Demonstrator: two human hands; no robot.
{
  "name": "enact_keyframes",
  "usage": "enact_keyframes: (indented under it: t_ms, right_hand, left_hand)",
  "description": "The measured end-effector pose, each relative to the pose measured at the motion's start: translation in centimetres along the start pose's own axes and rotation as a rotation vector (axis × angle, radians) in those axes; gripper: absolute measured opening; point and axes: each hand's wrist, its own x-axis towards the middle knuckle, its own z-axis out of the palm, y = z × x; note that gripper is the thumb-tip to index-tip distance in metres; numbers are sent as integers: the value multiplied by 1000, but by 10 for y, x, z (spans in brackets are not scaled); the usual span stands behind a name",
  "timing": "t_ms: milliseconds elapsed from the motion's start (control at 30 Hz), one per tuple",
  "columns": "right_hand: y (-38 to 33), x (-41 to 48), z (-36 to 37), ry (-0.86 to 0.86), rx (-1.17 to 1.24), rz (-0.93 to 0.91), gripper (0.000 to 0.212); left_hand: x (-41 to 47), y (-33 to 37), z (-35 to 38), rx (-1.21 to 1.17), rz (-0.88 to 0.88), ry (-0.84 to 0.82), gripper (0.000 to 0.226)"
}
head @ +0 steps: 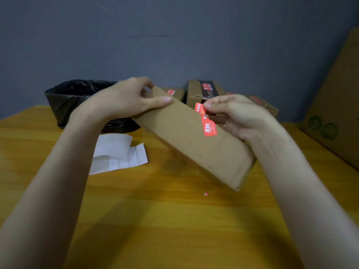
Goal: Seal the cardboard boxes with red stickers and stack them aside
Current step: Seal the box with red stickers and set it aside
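Bag (77, 98), liner paper (116, 152) L of box (184, 136); boxes (200, 90) behind.

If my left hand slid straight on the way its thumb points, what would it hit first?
Probably the red sticker folded over the long brown cardboard box, where the right hand pinches it. The left hand grips the box's far end; depth is unclear.

- Black bag-lined bin (73, 98): just behind left hand (124, 100), on table.
- White backing sheets (118, 152): flat, overlapping, below left hand, nearer than bin.
- Large carton, green logos (334, 113): well right of right hand (239, 115).
- Tiny red scrap (205, 194): on yellow wooden table (155, 220), nearer than right hand.
- Grey wall (174, 35): beyond both hands.
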Motion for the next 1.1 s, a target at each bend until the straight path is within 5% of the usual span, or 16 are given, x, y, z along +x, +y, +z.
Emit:
enact_keyframes:
  t_ms: [200, 467, 633, 767, 933, 1100]
  right_hand:
    - [3, 1, 9, 64, 53, 8, 17]
    - [-1, -4, 0, -27, 19, 10, 16]
    - [-1, -5, 1, 44, -110, -37, 11]
    - [-5, -6, 1, 112, 145, -22, 13]
    - [-5, -8, 17, 81, 475, 91, 12]
    - [4, -9, 32, -40, 555, 238, 9]
  left_hand:
    - [8, -1, 13, 17, -99, 269, 68]
    - [7, 1, 16, -3, -81, 286, 67]
    - [3, 3, 15, 86, -122, 149, 75]
    - [0, 4, 7, 106, -132, 169, 82]
    - [1, 11, 5, -255, -82, 133, 84]
    - [4, 9, 11, -509, -104, 75, 85]
